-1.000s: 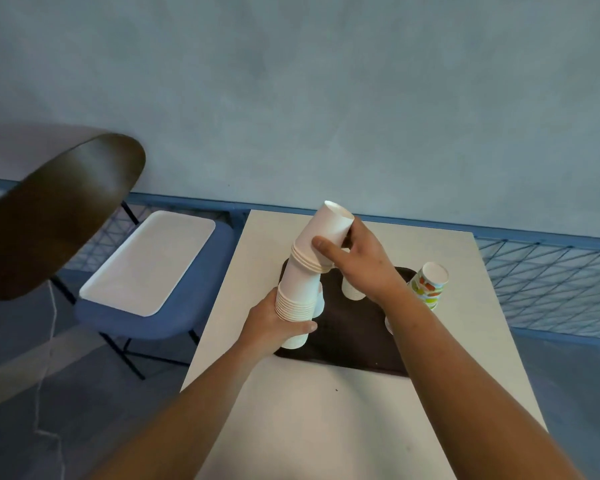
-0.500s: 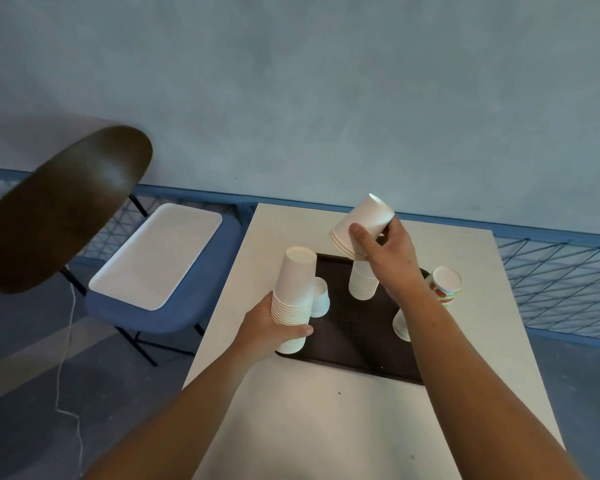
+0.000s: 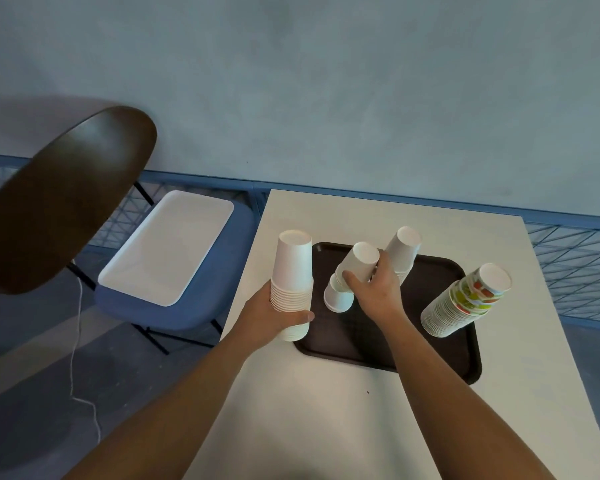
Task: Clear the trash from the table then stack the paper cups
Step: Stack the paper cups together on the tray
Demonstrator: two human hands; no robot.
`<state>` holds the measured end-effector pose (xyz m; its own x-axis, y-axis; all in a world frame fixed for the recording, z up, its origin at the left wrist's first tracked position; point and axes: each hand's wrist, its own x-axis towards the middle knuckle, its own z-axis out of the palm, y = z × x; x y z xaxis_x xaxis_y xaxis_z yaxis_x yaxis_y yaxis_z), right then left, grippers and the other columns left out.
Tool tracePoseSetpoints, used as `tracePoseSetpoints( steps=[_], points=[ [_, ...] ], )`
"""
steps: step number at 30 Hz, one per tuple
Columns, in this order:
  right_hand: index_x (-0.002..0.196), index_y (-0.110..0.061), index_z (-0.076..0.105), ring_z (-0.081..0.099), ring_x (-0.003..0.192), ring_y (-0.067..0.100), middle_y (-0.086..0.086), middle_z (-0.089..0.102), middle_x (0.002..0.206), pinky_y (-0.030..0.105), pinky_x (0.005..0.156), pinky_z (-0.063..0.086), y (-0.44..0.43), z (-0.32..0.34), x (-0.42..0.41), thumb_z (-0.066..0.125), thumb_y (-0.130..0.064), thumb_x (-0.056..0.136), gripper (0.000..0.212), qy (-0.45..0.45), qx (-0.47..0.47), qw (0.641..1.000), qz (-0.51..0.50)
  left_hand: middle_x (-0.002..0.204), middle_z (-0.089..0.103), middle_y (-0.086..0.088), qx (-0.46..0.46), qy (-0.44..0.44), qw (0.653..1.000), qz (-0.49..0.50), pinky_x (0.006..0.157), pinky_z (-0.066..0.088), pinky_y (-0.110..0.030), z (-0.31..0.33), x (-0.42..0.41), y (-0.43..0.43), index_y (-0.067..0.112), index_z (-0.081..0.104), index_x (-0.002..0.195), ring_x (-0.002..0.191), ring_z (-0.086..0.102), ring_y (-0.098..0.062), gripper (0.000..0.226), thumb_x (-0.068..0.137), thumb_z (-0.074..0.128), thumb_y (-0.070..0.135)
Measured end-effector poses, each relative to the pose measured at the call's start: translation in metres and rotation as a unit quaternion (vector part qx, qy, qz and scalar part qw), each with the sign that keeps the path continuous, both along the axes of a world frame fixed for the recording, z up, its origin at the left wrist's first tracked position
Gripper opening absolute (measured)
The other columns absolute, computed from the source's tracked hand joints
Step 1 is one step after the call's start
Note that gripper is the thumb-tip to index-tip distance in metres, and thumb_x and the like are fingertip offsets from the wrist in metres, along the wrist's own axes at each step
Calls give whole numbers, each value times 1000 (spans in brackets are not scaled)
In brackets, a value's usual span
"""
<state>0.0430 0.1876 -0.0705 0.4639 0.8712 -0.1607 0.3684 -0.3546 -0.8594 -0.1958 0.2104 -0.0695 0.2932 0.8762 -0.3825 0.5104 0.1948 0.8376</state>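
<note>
Presently, head view only:
Left hand: left hand (image 3: 278, 315) clenched around the lower rims of the tall nested stack of upside-down white paper cups (image 3: 293, 278); the stack stands near upright at the near-left corner of the dark brown plastic tray (image 3: 440, 344).
Right hand: right hand (image 3: 373, 289) grasps a short tilted stack of white paper cups (image 3: 357, 266), base pointing up and away, mouth pointing down-left.
Under the right hand: a single small white paper cup (image 3: 338, 299) sits on the tray, just below the mouth of the tilted stack; whether they touch, cannot tell.
Key relation: tall stack lies left of the right hand, close beside it; its long axis is roughly vertical, the tilted stack's axis leans right.
Judgement: nesting calls for lining up the two axes; the right hand is the free mover, the left steadies.
Other stacks: another white paper cup stack (image 3: 402, 251) behind the right hand; a leaning stack of colour-printed paper cups (image 3: 465, 301) at the tray's right.
Support: white rectangular table (image 3: 326, 427).
Trash: none visible on the table.
</note>
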Motion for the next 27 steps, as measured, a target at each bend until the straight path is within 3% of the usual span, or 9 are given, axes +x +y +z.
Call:
tracePoseSetpoints(
  steps=[8, 10, 14, 17, 20, 23, 27],
  points=[
    [138, -18, 44, 58, 114, 24, -3, 59, 122, 35, 90, 49, 4, -35, -8, 82, -26, 82, 69, -25, -30, 999, 30, 108, 67, 25, -11, 1, 1000, -11, 73, 50, -16, -1, -4, 10, 49, 54, 109, 100, 63, 3, 62, 65, 97, 41],
    [139, -20, 44, 58, 117, 23, -3, 59, 124, 33, 93, 48, 2, -41, -8, 83, -24, 80, 71, -20, -41, 998, 45, 109, 67, 25, -10, -3, 1000, -12, 73, 50, -16, -2, -5, 11, 48, 54, 111, 100, 64, 3, 63, 65, 97, 41],
    [153, -19, 32, 49, 133, 22, 1, 50, 147, 33, 109, 40, 0, -46, -6, 80, -20, 81, 87, -20, -69, 994, 87, 113, 69, 20, -8, -14, 1000, -14, 80, 55, -22, -4, -7, 12, 43, 56, 121, 104, 66, -2, 71, 63, 97, 45],
    [153, -20, 33, 51, 135, 23, 3, 52, 148, 43, 112, 44, -1, -43, 1, 71, -17, 86, 77, -4, -70, 995, 74, 114, 70, 18, -7, -24, 1000, -15, 87, 58, -29, -5, -7, 11, 40, 57, 125, 106, 67, -6, 76, 61, 97, 46],
    [150, -24, 40, 58, 128, 21, 1, 60, 140, 45, 106, 50, -3, -35, 10, 64, -14, 92, 63, 1, -66, 994, 86, 113, 71, 19, -8, -34, 999, -14, 86, 57, -28, -3, -5, 8, 42, 58, 123, 106, 67, -5, 73, 62, 98, 45],
    [149, -31, 43, 58, 125, 17, -4, 58, 142, 39, 105, 51, -6, -30, 13, 61, -14, 93, 61, -38, -56, 989, 133, 111, 71, 22, -7, -42, 999, -14, 83, 55, -23, 1, -1, 5, 44, 60, 119, 103, 68, -1, 68, 63, 98, 42],
    [146, -26, 52, 57, 126, 23, 3, 57, 144, 35, 107, 46, -10, -35, 11, 59, -13, 95, 54, -114, -85, 975, 169, 111, 72, 20, -10, -49, 999, -18, 77, 52, -17, 6, 4, -3, 41, 60, 121, 102, 67, 0, 66, 67, 97, 34]
  ],
)
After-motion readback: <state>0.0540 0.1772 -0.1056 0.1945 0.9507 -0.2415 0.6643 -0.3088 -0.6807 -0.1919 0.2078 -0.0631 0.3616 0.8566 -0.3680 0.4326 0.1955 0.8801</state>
